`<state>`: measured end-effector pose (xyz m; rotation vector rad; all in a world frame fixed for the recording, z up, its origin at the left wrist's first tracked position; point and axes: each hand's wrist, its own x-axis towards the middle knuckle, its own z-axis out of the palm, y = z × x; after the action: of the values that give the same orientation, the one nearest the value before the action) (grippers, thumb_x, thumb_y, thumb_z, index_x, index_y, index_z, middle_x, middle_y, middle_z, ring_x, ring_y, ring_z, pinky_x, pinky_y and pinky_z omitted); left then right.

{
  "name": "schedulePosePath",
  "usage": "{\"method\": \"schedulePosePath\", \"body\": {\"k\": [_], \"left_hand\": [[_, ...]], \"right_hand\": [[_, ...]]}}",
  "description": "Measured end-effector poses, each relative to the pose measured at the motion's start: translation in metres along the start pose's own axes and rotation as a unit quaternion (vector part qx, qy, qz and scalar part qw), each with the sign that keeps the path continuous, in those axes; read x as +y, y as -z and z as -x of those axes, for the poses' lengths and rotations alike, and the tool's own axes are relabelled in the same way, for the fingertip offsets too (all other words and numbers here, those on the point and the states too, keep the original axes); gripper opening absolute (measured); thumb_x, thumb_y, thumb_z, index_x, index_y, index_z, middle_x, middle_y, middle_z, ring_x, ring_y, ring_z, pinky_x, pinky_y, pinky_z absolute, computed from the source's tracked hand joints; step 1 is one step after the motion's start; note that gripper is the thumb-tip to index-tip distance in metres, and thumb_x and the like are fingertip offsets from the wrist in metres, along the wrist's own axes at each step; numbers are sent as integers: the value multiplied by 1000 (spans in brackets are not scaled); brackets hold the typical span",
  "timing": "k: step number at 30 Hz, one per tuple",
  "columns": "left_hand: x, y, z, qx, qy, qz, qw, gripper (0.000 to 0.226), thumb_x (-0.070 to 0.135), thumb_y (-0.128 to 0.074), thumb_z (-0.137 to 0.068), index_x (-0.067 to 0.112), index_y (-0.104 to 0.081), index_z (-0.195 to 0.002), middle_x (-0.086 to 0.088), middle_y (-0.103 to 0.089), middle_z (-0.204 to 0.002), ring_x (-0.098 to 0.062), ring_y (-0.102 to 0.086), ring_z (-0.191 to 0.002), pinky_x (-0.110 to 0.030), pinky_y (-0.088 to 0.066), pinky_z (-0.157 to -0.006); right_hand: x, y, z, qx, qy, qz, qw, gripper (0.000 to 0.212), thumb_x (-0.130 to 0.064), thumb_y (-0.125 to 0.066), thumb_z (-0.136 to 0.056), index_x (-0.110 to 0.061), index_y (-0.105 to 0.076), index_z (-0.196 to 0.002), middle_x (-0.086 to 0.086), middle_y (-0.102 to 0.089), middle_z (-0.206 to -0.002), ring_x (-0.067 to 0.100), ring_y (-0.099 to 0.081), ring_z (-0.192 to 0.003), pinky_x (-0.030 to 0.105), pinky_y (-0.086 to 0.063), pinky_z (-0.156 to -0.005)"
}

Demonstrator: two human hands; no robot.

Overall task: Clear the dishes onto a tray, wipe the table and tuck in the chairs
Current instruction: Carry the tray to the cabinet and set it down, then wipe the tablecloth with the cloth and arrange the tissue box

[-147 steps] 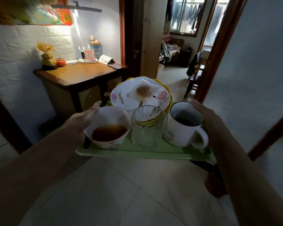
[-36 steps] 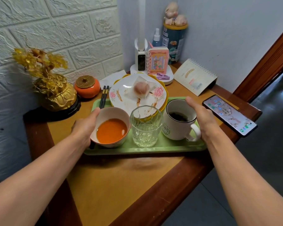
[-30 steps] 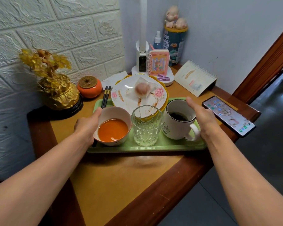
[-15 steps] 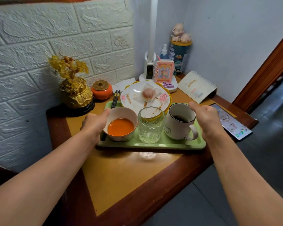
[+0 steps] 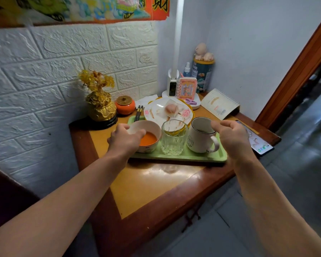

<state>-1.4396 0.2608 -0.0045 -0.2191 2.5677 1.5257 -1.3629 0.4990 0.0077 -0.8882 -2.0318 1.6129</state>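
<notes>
Flat light-green plastic tray [image 5: 202, 158] of dishes sits on the wooden counter [image 5: 148, 188], both hands off it.

On the tray stand a white bowl of orange liquid [image 5: 150, 139], a clear ribbed glass tumbler [image 5: 173, 140] and a white enamel mug with a dark rim [image 5: 200, 138], with a flowered white plate [image 5: 161, 113] and black chopsticks [image 5: 138, 113] behind. The left hand [image 5: 125, 140] hovers at the bowl's near-left rim, fingers loosely curled and holding nothing. The right hand [image 5: 233, 138] hangs just right of the mug, fingers relaxed and empty. A smartphone [image 5: 256, 140] lies beyond it; a gold tree ornament [image 5: 98, 101] and an orange lidded jar [image 5: 125, 105] stand by the white brick wall.
</notes>
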Motion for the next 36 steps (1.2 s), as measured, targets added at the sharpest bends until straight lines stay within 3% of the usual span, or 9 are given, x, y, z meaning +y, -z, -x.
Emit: {"method": "schedulePosePath", "body": {"k": [3,7,11,15,20,24,27,30,36], "left_hand": [[2,4,18,-24,-62,-41,997,60,36,-66,-83,19,-38,-134,-9,-43,-136,-29,-40,-125,-49,-41,-101],[5,16,38,-52,-137,-98,984,63,36,-66,-82,19,-37,-136,-8,-44,-137,-29,-40,-125,-48,-41,-100],[1,40,59,-106,-216,-133,962,66,37,-66,-82,18,-36,-137,-7,-44,-136,-28,-43,-122,-48,-41,-99],[-8,66,81,-147,-294,-154,932,64,36,-67,-82,15,-38,-134,-7,-47,-133,-26,-45,-119,-47,-41,-99],[-17,90,111,-202,-375,-152,892,64,38,-68,-81,18,-39,-134,-6,-47,-133,-26,-46,-120,-46,-42,-99],[-18,96,147,-236,-451,-172,843,64,39,-66,-81,21,-37,-136,-4,-45,-135,-24,-42,-123,-43,-37,-102],[-17,93,180,-252,-511,-179,802,67,41,-65,-80,24,-34,-138,-2,-42,-138,-23,-39,-124,-38,-32,-99],[-14,88,221,-296,-561,-168,754,70,43,-65,-80,25,-33,-140,-1,-40,-141,-22,-37,-127,-37,-32,-101],[-25,75,322,-381,-626,-144,665,71,44,-64,-80,25,-32,-140,1,-39,-142,-20,-38,-127,-34,-31,-101]], "right_hand": [[-7,0,26,4,30,21,999,45,-32,-65,-86,-11,-56,-124,10,-60,-122,23,-56,-110,28,-46,-74],[-10,-2,61,29,61,92,993,50,-35,-68,-82,-13,-56,-125,8,-58,-124,25,-53,-114,43,-47,-96],[-9,-10,110,50,74,153,984,58,-39,-69,-79,-21,-49,-130,9,-49,-131,27,-44,-122,48,-42,-101],[-13,-24,162,108,80,202,970,63,-41,-72,-76,-21,-49,-131,8,-49,-127,27,-45,-119,37,-42,-94],[-19,-28,238,165,84,251,950,64,-39,-73,-77,-21,-48,-133,8,-45,-133,24,-38,-124,25,-28,-89],[-21,-11,297,194,86,298,931,70,-37,-72,-77,-19,-42,-138,5,-38,-140,20,-28,-131,27,-23,-106],[-20,9,335,233,80,323,914,75,-40,-71,-78,-19,-38,-141,2,-35,-143,18,-24,-132,24,-19,-106],[-16,38,376,278,57,345,895,77,-40,-72,-78,-18,-36,-143,2,-32,-144,19,-23,-133,31,-23,-112],[2,100,492,348,-2,383,855,81,-44,-71,-77,-20,-32,-145,2,-32,-145,19,-25,-132,28,-22,-107]]}}
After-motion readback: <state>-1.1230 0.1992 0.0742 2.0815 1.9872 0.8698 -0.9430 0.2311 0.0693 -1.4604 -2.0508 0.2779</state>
